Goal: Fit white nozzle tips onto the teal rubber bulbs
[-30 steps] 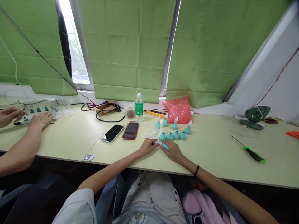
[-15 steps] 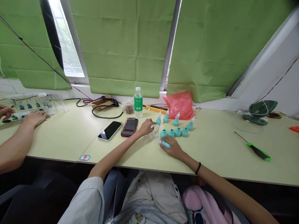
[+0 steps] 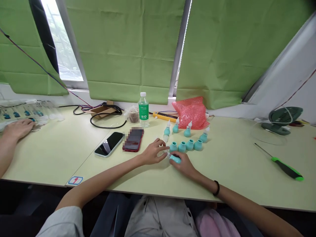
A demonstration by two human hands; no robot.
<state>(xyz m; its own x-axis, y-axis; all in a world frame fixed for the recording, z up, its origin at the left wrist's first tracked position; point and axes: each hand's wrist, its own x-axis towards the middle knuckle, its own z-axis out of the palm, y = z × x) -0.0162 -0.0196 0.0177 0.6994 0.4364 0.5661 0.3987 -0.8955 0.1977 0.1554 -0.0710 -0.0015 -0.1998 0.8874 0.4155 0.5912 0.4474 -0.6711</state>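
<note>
My right hand (image 3: 184, 164) is closed around a teal squeeze bulb (image 3: 175, 159), which lies tilted with its clear nozzle (image 3: 169, 154) pointing left. At that nozzle, the thumb and forefinger of my left hand (image 3: 155, 152) come together; whatever small piece they pinch is too small to make out. Just behind my hands stands a row of several open-necked teal bulbs (image 3: 182, 146) without nozzles. Farther back, several teal bulbs with clear nozzles (image 3: 187, 130) stand upright. Small clear pieces (image 3: 165, 138) lie beyond my left fingers, partly hidden.
Two phones, one white-edged (image 3: 109, 144) and one red-edged (image 3: 133, 139), lie to the left. A water bottle (image 3: 143, 110), a red bubble-wrap bag (image 3: 192, 113) and a coiled black cable (image 3: 108, 125) are behind. A screwdriver (image 3: 283, 166) and green fan (image 3: 283, 118) sit right. A co-worker's hand (image 3: 19, 128) is far left.
My left hand has come from the small clear pieces toward me, to the nozzle of the held bulb. My right hand keeps its hold on the bulb. The view has shifted slightly.
</note>
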